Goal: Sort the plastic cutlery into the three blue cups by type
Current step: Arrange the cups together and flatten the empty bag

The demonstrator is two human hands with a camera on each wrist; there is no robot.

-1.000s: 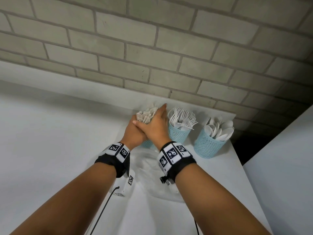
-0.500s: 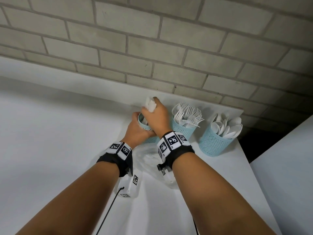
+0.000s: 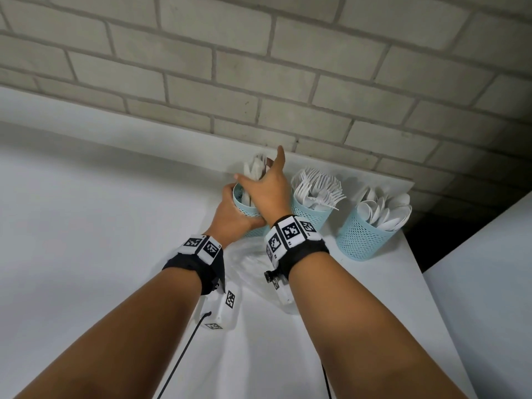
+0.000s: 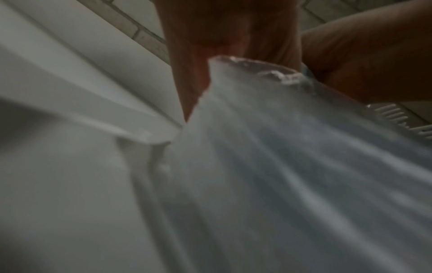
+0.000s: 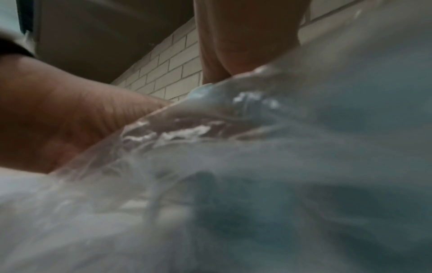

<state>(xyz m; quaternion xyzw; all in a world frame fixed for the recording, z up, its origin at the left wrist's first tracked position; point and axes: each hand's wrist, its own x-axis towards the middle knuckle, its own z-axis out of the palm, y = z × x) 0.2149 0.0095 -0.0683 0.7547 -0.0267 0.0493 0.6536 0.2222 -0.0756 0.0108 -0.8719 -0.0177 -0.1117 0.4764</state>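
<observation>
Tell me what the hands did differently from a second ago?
The right hand pushed the bunch of white plastic cutlery down into the leftmost blue mesh cup; the left hand dropped to grip that cup. The fork cup and spoon cup stayed put.

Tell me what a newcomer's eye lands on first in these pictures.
Three blue mesh cups stand in a row against the brick wall: the fork cup in the middle, the spoon cup on the right. Both hands meet at the left cup: the left hand holds its side while the right hand settles white cutlery into it. A crumpled clear bag lies on the white table under the wrists.
</observation>
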